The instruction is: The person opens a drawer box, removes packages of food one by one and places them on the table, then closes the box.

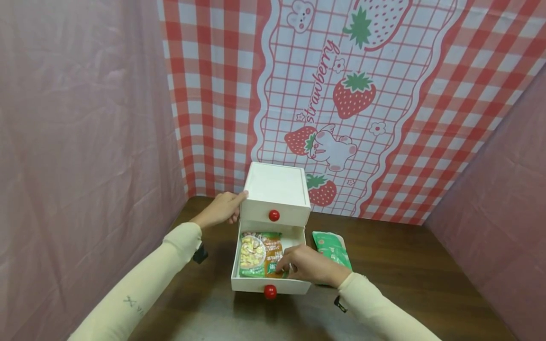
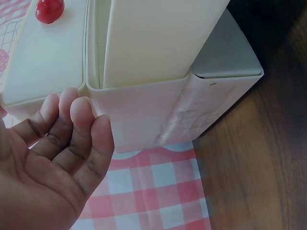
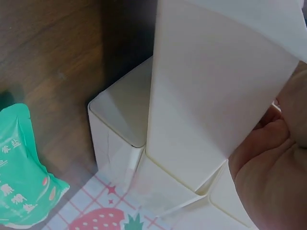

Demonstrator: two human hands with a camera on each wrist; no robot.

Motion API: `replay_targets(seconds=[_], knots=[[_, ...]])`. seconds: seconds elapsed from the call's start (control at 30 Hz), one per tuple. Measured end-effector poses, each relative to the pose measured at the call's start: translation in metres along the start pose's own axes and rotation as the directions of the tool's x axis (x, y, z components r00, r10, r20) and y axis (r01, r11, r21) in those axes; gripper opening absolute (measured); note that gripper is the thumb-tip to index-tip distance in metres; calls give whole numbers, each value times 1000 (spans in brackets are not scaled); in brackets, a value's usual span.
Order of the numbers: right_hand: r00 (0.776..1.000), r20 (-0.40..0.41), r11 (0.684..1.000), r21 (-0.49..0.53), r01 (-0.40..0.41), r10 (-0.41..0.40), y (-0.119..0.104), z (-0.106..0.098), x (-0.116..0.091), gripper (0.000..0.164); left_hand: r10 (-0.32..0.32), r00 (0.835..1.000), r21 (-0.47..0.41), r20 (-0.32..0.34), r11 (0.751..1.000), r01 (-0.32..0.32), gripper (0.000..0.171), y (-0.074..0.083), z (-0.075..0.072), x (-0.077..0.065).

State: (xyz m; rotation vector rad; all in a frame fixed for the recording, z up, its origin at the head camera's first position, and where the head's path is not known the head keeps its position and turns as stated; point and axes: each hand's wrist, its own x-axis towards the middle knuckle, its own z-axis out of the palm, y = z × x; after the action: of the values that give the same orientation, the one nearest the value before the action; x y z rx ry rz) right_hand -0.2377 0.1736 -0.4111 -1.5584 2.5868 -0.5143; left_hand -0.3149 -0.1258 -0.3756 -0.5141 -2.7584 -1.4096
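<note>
In the head view, 2 pale yellow sleeves [image 1: 141, 279] lie nearest, reaching inward from the lower corners, with a black device [image 1: 200, 254] at the left wrist. The left hand [image 1: 222, 208] rests against the side of a white cabinet [image 1: 277, 184], its thumb on the top edge. The upper drawer [image 1: 256, 211] is closed; below it, a pulled-out drawer [image 1: 247, 284] holds a printed packet [image 1: 252, 253] lying flat, picturing a bowl of food. The 2 drawers each bear a red knob [image 1: 270, 291]. The right hand [image 1: 309, 264] reaches over the right wall into this drawer, its bent fingers at the packet's lower right part; whether they pinch it cannot be told. A green packet [image 1: 332, 247] lies on the brown worktop [image 1: 392, 270], right of the cabinet. A strawberry-patterned cloth [image 1: 354, 97] hangs behind.

In the left wrist view, the left hand's 4 fingers [image 2: 82, 112] sit side by side, lightly bent, tips against the cabinet's side by the upper drawer, clamped on nothing.

In the right wrist view, the drawer's wall hides the right hand's fingertips, and the green packet shows at the far left.
</note>
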Motion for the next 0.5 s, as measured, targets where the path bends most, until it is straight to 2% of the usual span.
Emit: replay_targets(seconds=[0.2, 0.5], knots=[[1000, -6, 999, -50, -2, 2, -1, 2, 1, 23, 6, 1000, -6, 5, 1000, -6, 77, -2, 0, 0], [997, -15, 986, -146, -74, 73, -2, 5, 2, 27, 14, 1000, -11, -2, 1000, -14, 75, -1, 0, 0]])
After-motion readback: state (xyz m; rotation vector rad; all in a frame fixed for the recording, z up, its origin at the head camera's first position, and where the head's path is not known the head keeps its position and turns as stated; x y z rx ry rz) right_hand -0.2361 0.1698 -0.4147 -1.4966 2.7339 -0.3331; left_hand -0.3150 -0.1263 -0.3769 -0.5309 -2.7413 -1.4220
